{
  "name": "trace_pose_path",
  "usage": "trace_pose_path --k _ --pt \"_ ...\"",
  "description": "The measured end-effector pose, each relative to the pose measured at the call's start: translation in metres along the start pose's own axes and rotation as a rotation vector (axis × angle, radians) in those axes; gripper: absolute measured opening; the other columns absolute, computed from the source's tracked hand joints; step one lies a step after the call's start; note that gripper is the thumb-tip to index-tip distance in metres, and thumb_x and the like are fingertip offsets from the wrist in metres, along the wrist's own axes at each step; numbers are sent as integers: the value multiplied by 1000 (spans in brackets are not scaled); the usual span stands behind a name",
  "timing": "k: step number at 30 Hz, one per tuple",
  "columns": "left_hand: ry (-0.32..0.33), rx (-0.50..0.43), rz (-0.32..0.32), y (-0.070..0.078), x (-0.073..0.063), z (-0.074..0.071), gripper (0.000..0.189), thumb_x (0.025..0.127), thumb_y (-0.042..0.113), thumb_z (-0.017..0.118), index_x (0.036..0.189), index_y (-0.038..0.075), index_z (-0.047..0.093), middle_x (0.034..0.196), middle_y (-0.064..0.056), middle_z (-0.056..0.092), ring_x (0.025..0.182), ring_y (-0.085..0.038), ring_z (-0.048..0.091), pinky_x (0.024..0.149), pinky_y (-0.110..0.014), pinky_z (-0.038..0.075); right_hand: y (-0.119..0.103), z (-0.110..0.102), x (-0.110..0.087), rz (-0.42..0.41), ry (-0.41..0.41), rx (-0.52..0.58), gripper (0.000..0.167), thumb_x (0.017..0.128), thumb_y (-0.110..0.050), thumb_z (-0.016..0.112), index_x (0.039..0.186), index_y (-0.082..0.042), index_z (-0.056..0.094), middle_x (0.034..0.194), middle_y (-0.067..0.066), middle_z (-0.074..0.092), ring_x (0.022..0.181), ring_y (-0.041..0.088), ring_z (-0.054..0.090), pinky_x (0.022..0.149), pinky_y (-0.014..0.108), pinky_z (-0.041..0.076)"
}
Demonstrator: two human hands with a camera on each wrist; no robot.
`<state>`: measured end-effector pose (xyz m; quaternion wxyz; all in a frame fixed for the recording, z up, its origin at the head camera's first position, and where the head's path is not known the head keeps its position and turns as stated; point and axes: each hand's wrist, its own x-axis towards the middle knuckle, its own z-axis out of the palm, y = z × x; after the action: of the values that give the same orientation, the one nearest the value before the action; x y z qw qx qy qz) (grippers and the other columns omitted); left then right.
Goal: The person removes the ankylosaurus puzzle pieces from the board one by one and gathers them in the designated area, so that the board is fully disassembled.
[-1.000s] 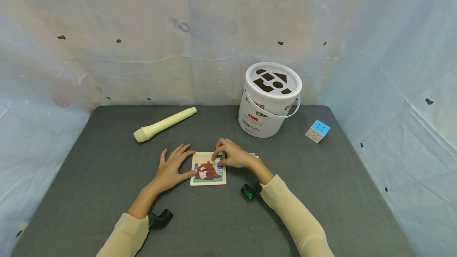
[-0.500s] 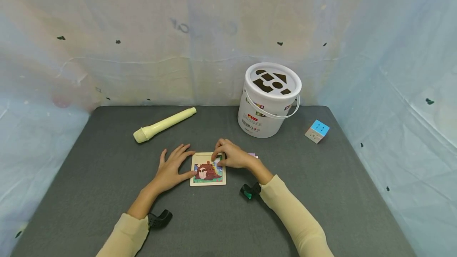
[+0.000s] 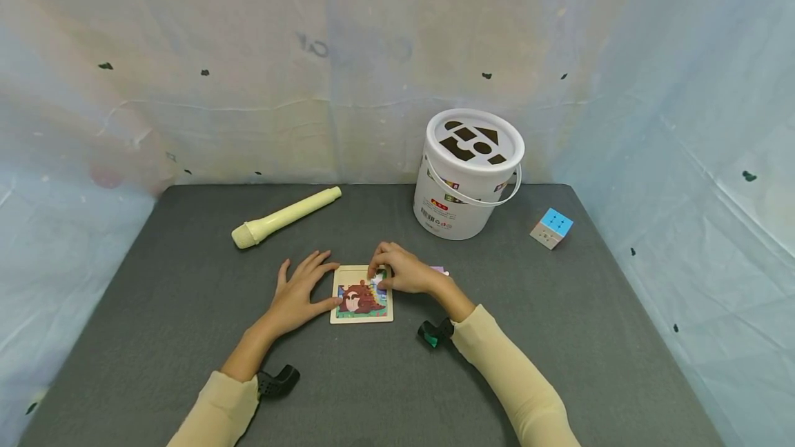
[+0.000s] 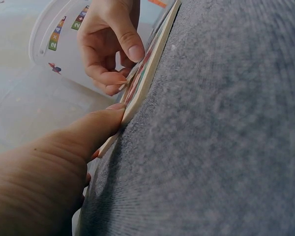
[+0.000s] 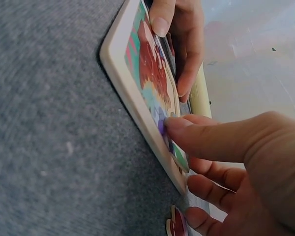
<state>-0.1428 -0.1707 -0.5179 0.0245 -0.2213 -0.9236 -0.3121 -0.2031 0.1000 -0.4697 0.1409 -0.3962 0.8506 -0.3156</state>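
A wooden jigsaw puzzle (image 3: 361, 319) with a pale frame and a brown dinosaur picture lies on the table in the head view. My left hand (image 3: 301, 299) is at its left side, fingers spread, the thumb resting on the frame edge (image 4: 145, 81). Over the upper right part of the picture, my right hand (image 3: 400, 269) pinches a puzzle piece (image 5: 179, 156) between thumb and fingers. That piece is tilted against the picture, and the fingers hide much of it. Another puzzle piece (image 3: 440, 270) lies loose behind the right wrist; its red and purple edge shows in the right wrist view.
A yellow microphone-shaped toy (image 3: 287, 216) lies at the back left. Behind the right hand stands a white bucket (image 3: 459, 192) with shaped holes in its lid and a handle. A puzzle cube (image 3: 552, 228) sits at the right on the grey tabletop (image 3: 373, 392).
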Motion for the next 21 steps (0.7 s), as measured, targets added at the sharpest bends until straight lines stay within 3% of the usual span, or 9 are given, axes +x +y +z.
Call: trace_pose_path --k 10,21 --pt "7 5 9 -3 0 2 73 86 52 74 145 16 52 159 -13 32 148 -38 20 110 -71 -6 1 1 0 1 18 -19 36 84 -4 79 118 -5 66 104 8 59 96 21 55 84 34 45" --pt "-4 6 0 -1 0 1 73 86 53 74 145 16 52 160 -13 32 149 -37 20 110 -70 -7 5 -1 -1 -28 12 123 27 88 6 71 114 -2 69 103 14 61 89 27 58 77 32 49"
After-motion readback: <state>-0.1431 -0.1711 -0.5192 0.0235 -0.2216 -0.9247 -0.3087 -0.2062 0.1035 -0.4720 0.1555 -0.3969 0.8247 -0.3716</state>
